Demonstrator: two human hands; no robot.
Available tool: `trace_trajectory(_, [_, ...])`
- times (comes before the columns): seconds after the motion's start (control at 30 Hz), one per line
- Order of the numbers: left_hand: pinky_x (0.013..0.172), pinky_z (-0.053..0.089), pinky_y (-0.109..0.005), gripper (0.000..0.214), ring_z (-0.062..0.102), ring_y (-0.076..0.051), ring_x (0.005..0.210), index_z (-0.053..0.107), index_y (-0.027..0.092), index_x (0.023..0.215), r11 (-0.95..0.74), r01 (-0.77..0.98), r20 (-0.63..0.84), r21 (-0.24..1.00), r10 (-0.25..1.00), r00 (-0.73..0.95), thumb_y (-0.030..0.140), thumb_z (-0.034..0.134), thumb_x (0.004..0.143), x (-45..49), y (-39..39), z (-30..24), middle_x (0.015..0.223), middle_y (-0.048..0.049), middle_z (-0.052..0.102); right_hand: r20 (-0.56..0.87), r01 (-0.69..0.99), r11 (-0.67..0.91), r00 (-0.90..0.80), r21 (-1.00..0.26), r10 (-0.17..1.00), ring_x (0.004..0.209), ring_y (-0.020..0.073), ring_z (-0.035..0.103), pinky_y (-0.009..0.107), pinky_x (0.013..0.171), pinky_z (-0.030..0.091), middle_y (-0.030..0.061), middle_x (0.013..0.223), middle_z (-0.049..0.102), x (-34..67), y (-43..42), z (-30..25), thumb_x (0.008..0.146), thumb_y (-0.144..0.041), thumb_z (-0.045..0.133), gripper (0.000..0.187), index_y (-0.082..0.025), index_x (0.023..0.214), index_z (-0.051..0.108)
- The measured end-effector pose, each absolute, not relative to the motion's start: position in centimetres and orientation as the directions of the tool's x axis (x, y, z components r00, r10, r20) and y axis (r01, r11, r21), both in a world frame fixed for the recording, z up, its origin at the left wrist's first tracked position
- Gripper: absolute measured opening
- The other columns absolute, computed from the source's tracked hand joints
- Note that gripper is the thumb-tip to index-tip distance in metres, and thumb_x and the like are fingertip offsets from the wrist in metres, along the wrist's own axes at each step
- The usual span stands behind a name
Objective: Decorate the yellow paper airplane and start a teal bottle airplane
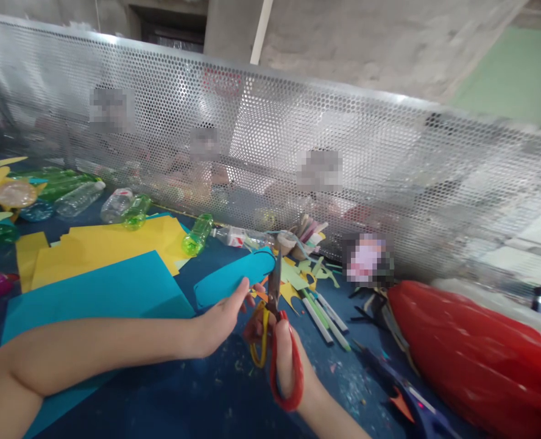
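My left hand (225, 320) grips a bright blue strip of paper (229, 279) with rounded ends, thumb along its lower edge. Dark pen lines run around the ends of the strip. In my right hand (286, 360) is a pair of scissors (275, 289) with one red and one yellow handle loop, fingers through the loops. The blades point up and away from me, next to the strip's right end. Whether they touch the paper I cannot tell. A large blue sheet (115, 289) lies under my left forearm.
Yellow sheets (110, 247) lie at left, with plastic bottles (198, 235) behind them. Paper scraps and markers (318, 317) lie right of the scissors. A red plastic bag (471, 353) fills the right side. A perforated metal screen (261, 134) stands behind, with people beyond it.
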State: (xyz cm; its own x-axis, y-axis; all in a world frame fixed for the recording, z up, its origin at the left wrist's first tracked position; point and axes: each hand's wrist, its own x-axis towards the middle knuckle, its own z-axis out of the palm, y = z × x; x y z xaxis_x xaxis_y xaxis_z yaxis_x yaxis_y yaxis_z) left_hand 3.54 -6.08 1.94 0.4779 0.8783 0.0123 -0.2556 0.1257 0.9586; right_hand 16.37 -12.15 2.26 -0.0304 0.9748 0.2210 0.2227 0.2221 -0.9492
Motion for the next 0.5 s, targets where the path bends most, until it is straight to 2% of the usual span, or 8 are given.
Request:
trace_trajectory(0.23, [0.088, 0.042, -0.032, 0.051, 0.053, -0.021, 0.102, 0.063, 0.023, 0.105, 0.095, -0.225, 0.021, 0.97, 0.886, 0.463, 0.062, 0.035, 0.087, 3.54, -6.66, 1.82, 0.097, -0.005, 0.064, 0.258, 0.26, 0.261, -0.047, -0.929, 0.965, 0.067, 0.017, 0.051, 0.027, 0.064, 0.043, 0.0044, 0.071, 0.056, 16.42, -12.54, 2.26, 0.086, -0.067, 0.021, 0.056, -0.02, 0.071, 0.046])
trace_trajectory(0.37, [0.091, 0.04, -0.033, 0.057, 0.054, -0.021, 0.102, 0.062, 0.022, 0.106, 0.092, -0.215, 0.021, 0.972, 0.882, 0.471, 0.065, 0.032, 0.086, 3.63, -6.89, 2.24, 0.101, -0.0055, 0.064, 0.254, 0.26, 0.259, -0.054, -0.93, 0.966, 0.068, 0.0174, 0.051, 0.027, 0.064, 0.043, 0.0048, 0.072, 0.056, 16.56, -12.52, 2.02, 0.088, -0.065, 0.021, 0.055, -0.02, 0.072, 0.048])
trace_trajectory(0.5, [0.091, 0.041, -0.033, 0.057, 0.055, -0.02, 0.099, 0.061, 0.021, 0.107, 0.07, -0.232, 0.051, 0.97, 0.876, 0.48, 0.065, 0.032, 0.086, 3.65, -6.95, 2.27, 0.101, -0.0056, 0.064, 0.202, 0.241, 0.201, -0.021, -0.95, 0.979, 0.06, 0.0165, 0.048, 0.028, 0.056, 0.042, 0.0039, 0.066, 0.053, 16.51, -12.41, 1.72, 0.086, -0.067, 0.02, 0.057, -0.021, 0.068, 0.048])
